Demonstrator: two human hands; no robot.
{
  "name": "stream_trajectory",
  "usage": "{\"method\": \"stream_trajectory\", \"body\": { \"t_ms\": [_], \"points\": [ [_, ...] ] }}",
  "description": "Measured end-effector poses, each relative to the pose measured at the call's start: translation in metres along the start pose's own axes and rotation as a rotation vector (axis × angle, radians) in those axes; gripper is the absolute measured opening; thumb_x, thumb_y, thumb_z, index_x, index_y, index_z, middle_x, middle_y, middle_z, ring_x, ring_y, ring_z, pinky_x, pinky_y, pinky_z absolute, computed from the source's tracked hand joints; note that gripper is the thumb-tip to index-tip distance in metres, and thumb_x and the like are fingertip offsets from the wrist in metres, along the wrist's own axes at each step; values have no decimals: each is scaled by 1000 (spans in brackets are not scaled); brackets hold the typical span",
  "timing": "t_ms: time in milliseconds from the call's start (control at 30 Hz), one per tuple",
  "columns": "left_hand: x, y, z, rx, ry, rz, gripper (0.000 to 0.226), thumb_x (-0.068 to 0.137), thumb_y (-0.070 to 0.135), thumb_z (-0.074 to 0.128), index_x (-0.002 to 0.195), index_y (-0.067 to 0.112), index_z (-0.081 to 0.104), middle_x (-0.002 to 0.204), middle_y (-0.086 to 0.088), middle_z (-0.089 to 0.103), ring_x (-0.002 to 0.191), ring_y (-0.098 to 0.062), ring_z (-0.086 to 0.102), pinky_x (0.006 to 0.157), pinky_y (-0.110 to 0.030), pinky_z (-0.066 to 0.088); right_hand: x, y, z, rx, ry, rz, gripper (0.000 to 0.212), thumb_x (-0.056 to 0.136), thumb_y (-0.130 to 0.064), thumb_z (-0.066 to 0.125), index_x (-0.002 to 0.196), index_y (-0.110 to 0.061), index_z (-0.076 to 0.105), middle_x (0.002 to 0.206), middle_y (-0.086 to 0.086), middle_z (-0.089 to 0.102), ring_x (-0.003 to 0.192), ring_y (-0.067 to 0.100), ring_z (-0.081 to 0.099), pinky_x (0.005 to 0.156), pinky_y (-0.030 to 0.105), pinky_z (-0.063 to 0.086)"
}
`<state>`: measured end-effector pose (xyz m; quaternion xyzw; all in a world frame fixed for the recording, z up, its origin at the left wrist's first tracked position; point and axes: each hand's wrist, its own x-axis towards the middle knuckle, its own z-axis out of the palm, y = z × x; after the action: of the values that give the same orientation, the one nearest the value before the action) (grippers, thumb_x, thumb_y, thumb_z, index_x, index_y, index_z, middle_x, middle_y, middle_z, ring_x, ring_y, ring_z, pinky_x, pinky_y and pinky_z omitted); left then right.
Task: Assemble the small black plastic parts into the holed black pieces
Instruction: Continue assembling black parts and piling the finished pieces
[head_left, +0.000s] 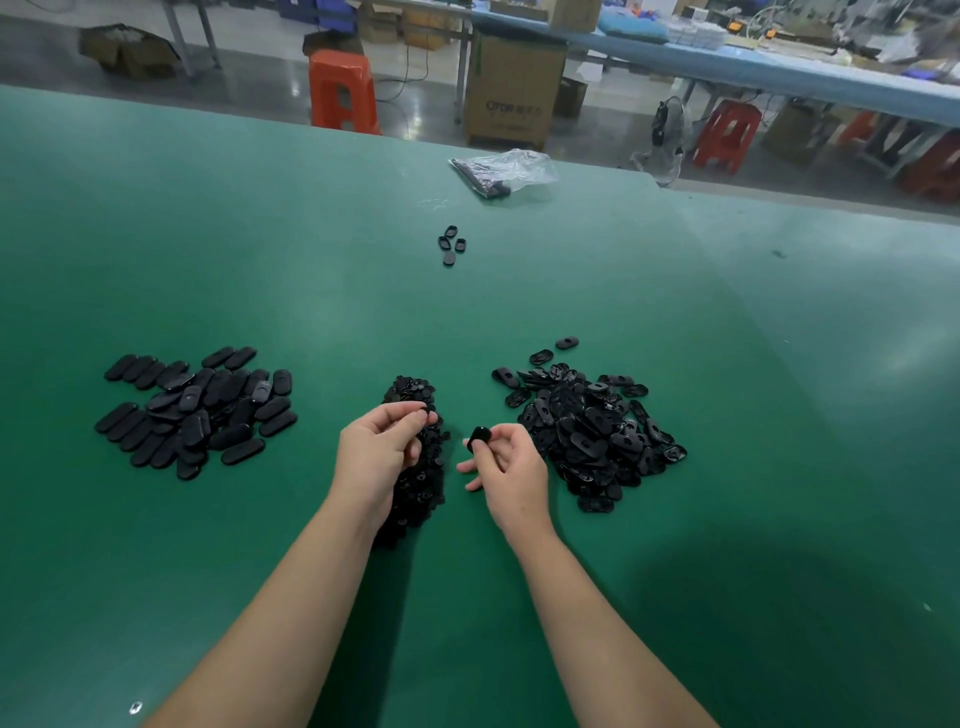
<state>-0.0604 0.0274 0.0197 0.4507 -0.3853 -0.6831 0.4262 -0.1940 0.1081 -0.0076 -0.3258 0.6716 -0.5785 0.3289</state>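
Two bare forearms are seen from above, reaching over a green table. A small black part is pinched at the fingertips of the left hand, the other fingers curled in; directly under that pinch and running back beneath the wrist lies a narrow heap of small parts. A holed black piece is held between thumb and forefinger of the right hand, with the lower fingers spread loosely. The two held items are near each other but not touching. Just to the outside of the right-hand grip a loose pile of holed pieces is spread; well to the outside of the left-hand grip a pile of oval pieces is laid, probably finished ones. Far beyond both grips a few stray pieces and a plastic bag are seen. The step in hand is judged to be the joining. It would best be done with the holed piece kept steady and its opening turned toward the small part, the part lined up squarely before being pressed, and force applied only once it is seated, so that nothing is bent or dropped. Whether the hole faces the part cannot be told.
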Motion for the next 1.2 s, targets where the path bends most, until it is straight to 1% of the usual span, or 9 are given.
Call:
{"method": "stream_trajectory", "body": {
  "t_ms": [133,333,400,533,667,833,1000,1067,1200],
  "points": [
    [-3,-7,12,125,5,-49,8,89,2,70,88,9,74,73,-6,73,48,-9,48,46,-20,42,-1,-2,2,-4,-8,-19,23,99,-6,60,119,-18,59,86,3,76,73,16,75,58,26,58],
    [-11,-12,29,281,-16,-39,7,87,4,71,84,8,75,52,2,59,42,-11,45,41,-20,38,-1,0,1,-28,26,-16,19,103,-7,50,101,-26,54,81,-4,76,68,16,75,57,26,58],
    [-14,-11,34,348,-6,-6,8,87,5,71,83,10,75,54,4,61,42,-9,47,43,-19,40,0,2,1,-39,25,-16,18,103,-9,50,99,-26,56,80,-9,75,69,15,75,59,29,60],
    [-15,-10,41,550,18,78,9,85,10,72,81,17,73,68,2,68,56,-11,57,58,-25,47,1,2,1,-39,22,-18,19,104,-11,48,95,-23,60,80,-7,73,69,10,73,57,26,57],
    [-15,-10,44,672,45,114,10,84,15,73,79,22,70,73,5,71,65,-7,65,54,-12,42,1,2,0,-79,38,-25,20,104,-13,48,94,-23,62,82,-6,71,68,0,68,56,15,51],
    [-17,-10,48,717,58,128,12,84,15,71,76,24,69,74,6,70,71,-11,67,64,-25,52,0,-2,-2,-130,22,-39,22,104,-12,48,90,-26,58,75,-26,69,65,-8,63,54,6,43],
    [-17,-10,52,702,76,124,12,84,15,70,77,23,69,76,5,71,74,-12,69,69,-29,56,-1,-2,-3,-135,22,-49,20,104,-12,48,92,-23,59,77,-25,69,65,-6,63,56,8,44],
    [-17,-11,53,692,78,108,11,84,14,71,77,23,69,76,4,71,75,-14,70,68,-29,56,-1,-3,-3,-137,28,-49,19,104,-12,48,93,-22,59,77,-25,69,66,-6,63,56,8,44],
    [-16,-9,54,696,82,99,12,85,15,71,76,23,69,75,5,71,72,-12,70,52,-14,45,-3,-5,-3,-125,22,-54,19,104,-13,47,93,-23,59,77,-23,70,63,-4,64,55,8,43]
  ]
}}
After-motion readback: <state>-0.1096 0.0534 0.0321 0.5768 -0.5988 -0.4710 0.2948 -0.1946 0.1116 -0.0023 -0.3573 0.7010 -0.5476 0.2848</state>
